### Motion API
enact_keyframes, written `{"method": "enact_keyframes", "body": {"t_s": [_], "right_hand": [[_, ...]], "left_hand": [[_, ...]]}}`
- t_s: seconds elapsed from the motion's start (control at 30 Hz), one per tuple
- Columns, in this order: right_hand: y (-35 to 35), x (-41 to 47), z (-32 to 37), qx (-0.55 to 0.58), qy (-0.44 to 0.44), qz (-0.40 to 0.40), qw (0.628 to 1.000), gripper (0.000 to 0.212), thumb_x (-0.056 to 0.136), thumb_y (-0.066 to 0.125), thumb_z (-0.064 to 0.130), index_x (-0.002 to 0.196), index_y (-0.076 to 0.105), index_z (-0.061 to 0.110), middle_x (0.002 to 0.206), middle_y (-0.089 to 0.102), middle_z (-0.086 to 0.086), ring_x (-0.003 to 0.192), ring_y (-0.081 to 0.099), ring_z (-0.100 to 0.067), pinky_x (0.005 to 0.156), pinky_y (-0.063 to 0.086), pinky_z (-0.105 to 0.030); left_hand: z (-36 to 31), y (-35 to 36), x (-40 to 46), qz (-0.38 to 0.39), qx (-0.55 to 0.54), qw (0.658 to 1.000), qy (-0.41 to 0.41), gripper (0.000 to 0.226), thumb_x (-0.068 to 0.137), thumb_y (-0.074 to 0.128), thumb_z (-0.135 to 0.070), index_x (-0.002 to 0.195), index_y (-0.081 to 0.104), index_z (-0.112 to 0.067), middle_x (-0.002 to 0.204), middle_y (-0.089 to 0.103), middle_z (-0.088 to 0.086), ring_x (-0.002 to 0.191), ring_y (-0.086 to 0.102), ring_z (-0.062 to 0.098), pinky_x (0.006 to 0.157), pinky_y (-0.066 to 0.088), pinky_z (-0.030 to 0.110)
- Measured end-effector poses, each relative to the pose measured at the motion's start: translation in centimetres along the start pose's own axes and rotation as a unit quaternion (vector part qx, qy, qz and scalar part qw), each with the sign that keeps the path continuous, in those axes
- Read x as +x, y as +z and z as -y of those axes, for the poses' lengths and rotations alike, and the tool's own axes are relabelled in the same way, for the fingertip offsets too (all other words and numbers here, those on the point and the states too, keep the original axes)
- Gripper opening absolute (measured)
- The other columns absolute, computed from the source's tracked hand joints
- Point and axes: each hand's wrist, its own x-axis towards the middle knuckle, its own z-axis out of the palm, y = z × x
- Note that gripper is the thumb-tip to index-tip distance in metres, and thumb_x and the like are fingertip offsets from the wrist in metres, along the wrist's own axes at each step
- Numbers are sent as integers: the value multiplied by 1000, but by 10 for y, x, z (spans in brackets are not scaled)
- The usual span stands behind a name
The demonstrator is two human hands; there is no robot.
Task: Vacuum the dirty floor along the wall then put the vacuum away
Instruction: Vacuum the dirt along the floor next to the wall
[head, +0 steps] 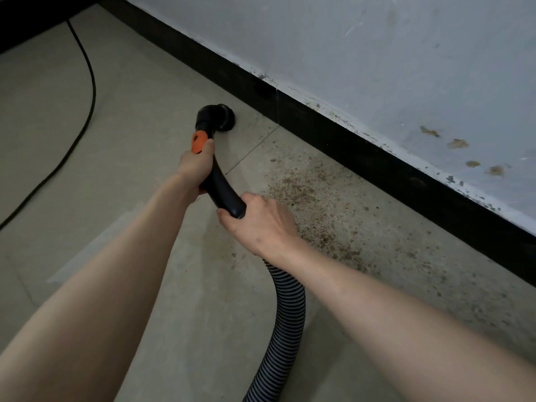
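- Vacuum nozzle [223, 117] sat on the floor [130, 140] near the black baseboard [362, 140].
- Left hand [195, 163] gripped the handle [223, 190] below the orange collar; right hand [261, 221] gripped its lower end.
- Brown dirt [319, 216] lay along the wall [377, 53].

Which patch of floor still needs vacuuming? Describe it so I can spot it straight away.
Find the black skirting board under the white wall. On the floor below it, right of the round nozzle, lies a speckled brown dirt patch, unlike the plain beige tiles to the left.
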Motion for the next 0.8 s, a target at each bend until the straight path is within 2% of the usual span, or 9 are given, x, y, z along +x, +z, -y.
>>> {"method": "enact_keyframes", "body": {"t_s": [0.1, 0.2, 0.3, 0.43, 0.8], "right_hand": [[-2, -8, -15, 17, 7, -8, 1000, 37, 91, 48, 59, 89, 49, 22, 78, 59, -3, 72, 57, -26, 58, 39, -32], [-5, -12, -22, 15, 9, -7, 1000, 36, 91, 47, 59, 91, 50, 23, 74, 57, -1, 69, 56, -25, 58, 40, -32], [-8, -5, -20, 20, 12, -5, 1000, 41, 92, 47, 59, 100, 56, 20, 83, 62, -4, 76, 61, -27, 64, 49, -34], [-13, -1, -19, 18, 25, -24, 999, 43, 93, 47, 58, 104, 58, 18, 86, 63, -5, 77, 60, -26, 64, 46, -33], [-8, -62, -54, 10, 46, -61, 997, 34, 93, 47, 57, 90, 47, 23, 71, 58, -1, 64, 59, -24, 55, 42, -31]], "left_hand": [[3, 14, -5, 9, 16, 1000, 3, 52, 93, 47, -48, 125, 42, -7, 104, 56, 12, 98, 61, 31, 89, 53, 47], [5, 23, -8, 12, 23, 1000, 13, 50, 93, 47, -47, 122, 43, -7, 102, 56, 11, 99, 63, 33, 88, 53, 47], [-4, 26, -10, 16, 26, 999, 17, 48, 93, 48, -46, 122, 44, -7, 100, 55, 11, 96, 62, 31, 87, 53, 45], [-16, 32, -12, 30, 32, 999, 23, 53, 94, 47, -46, 126, 43, -4, 100, 54, 11, 90, 59, 29, 84, 54, 44], [16, 66, -56, 86, 65, 993, 42, 45, 94, 45, -47, 117, 48, -7, 97, 56, 10, 89, 60, 28, 82, 55, 42]]}}
